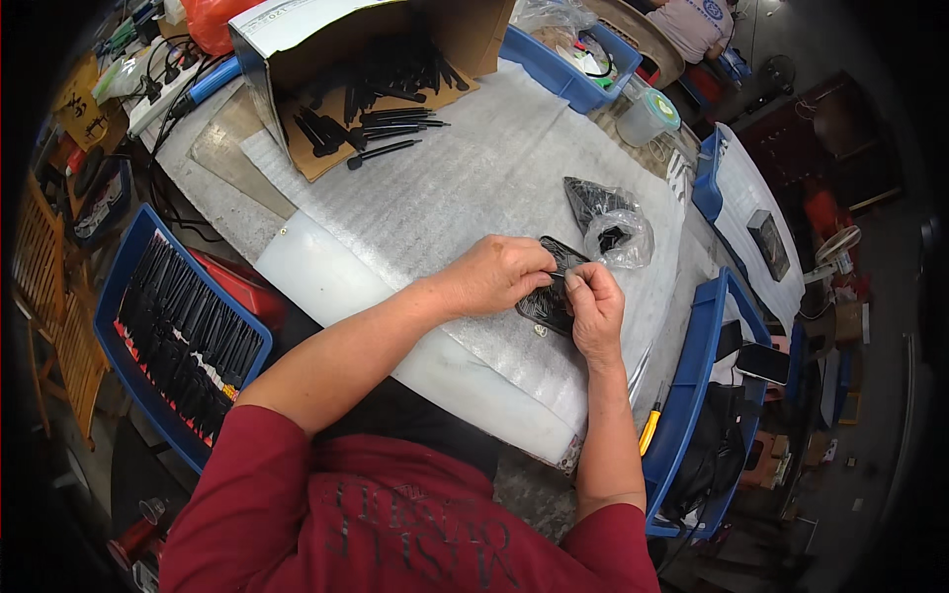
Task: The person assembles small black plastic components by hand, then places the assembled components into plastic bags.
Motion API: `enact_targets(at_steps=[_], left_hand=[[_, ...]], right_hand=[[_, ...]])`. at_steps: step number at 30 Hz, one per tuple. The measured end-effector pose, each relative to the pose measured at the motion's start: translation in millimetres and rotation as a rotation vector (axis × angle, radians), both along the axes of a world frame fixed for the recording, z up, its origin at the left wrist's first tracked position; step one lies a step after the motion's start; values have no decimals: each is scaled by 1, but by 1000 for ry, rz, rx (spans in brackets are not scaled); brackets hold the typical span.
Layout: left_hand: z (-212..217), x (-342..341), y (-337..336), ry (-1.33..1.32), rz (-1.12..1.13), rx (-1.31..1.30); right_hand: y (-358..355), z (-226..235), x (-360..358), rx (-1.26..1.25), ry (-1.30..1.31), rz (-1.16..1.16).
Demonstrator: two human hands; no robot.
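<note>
My left hand (499,275) and my right hand (595,308) meet over a small black tray (544,313) on the foam-covered table. Fingertips of both are pinched close together, with a thin dark piece seeming to pass between them; its kind is too small to tell. Thin shiny strands or small parts lie in the tray, partly hidden by my fingers. Just beyond sits a clear plastic bag (633,240) with its mouth rolled open and black parts inside. Farther left, several black stick-like parts with wide heads (384,154) lie at the mouth of an open cardboard box (297,158).
White foam sheet (465,158) covers the table. A blue bin of black parts (186,326) stands at left. To the right are another blue bin (682,415), a yellow-handled tool (649,432) and a phone (763,364). A lidded plastic tub (647,119) stands at the far edge; another person (692,25) sits beyond.
</note>
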State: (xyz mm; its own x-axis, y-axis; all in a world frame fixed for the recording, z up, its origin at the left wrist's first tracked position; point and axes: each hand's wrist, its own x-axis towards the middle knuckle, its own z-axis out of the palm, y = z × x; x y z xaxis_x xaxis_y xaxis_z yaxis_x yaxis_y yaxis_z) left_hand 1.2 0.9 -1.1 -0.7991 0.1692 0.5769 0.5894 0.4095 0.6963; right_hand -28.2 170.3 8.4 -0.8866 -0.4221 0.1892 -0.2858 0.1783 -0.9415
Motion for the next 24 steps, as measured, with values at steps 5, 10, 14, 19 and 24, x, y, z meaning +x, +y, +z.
enact_targets(at_steps=[5,10,14,19,24], left_hand=[[-2,0,2,87,36,-20],[-3,-3,6,202,92,-108],[-2,-2,4,233,139,-158],[-4,0,2,363,146,-131],[-12,-3,4,422,164,-98]], right_hand=[[-1,2,1,-54,-60,4],[0,7,1,-148,-202,11],[-5,9,1,-161,-214,26],[-6,7,2,-119,-197,-23],[-7,3,1,-180,-207,-56]])
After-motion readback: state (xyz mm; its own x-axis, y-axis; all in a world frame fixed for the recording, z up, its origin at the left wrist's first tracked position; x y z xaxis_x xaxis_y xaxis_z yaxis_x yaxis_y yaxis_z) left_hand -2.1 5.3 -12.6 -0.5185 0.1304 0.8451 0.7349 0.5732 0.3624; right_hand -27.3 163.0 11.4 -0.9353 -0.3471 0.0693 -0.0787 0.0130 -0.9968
